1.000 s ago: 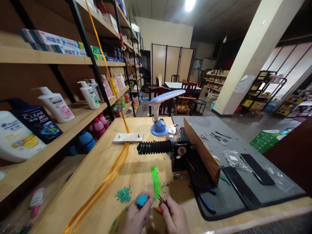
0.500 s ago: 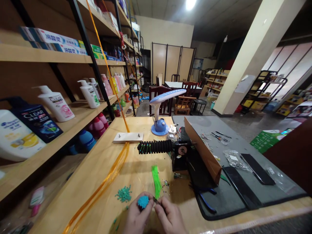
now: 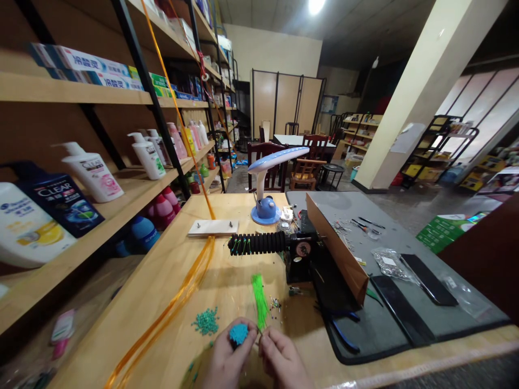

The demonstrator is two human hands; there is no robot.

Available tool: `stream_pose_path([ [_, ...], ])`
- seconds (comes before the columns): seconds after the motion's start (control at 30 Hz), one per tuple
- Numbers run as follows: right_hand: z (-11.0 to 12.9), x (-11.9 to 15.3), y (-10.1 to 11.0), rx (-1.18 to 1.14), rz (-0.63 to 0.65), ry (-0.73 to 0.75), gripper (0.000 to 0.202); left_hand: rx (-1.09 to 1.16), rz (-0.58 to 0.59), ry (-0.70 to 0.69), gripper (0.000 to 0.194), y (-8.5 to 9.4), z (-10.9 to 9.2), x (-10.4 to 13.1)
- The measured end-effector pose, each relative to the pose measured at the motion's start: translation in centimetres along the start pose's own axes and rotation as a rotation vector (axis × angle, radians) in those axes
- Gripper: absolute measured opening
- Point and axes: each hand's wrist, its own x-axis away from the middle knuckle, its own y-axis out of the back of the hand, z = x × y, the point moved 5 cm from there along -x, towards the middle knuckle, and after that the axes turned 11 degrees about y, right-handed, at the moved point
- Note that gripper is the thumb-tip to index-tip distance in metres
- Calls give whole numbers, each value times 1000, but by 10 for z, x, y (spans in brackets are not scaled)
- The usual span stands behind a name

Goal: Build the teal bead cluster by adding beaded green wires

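Note:
My left hand (image 3: 230,354) is closed round a small round blue object (image 3: 238,334), whose top shows between thumb and fingers. Close beside it, my right hand (image 3: 281,356) is pinched; something thin and dark seems to lie between the two hands' fingertips, too small to name. Just beyond the fingertips lies a bundle of bright green strands (image 3: 259,302) on the wooden table (image 3: 170,319). A pile of teal beads (image 3: 206,321) is to the left, and small mixed beads (image 3: 275,305) are right of the strands.
A black ridged roller (image 3: 257,243) on a black machine (image 3: 298,262) stands beyond the hands. Orange threads (image 3: 182,292) run under a white plate (image 3: 213,227) at left. A blue lamp (image 3: 265,209) stands behind. Blue-handled pliers (image 3: 344,337) rest on the grey mat (image 3: 365,340) at right.
The fingertips of my right hand have shifted slightly up and come together more tightly. My left hand still holds the blue object in nearly the same place.

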Motion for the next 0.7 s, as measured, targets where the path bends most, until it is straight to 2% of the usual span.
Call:
stream_pose_path([
  [0.17, 0, 0, 0, -26, -18, -24, 65, 62, 24, 47, 45, -1, 0, -1],
  [0.4, 0, 3, 13, 211, -47, 89, 62, -43, 115, -75, 40, 3, -18, -1],
  [0.5, 8, 10, 31, 522, -105, 222, 57, -77, 94, -88, 35, 5, -19, 0],
  [0.7, 36, 34, 84, 1470, -266, 512, 29, -65, 3, -146, 37, 7, -9, -3],
])
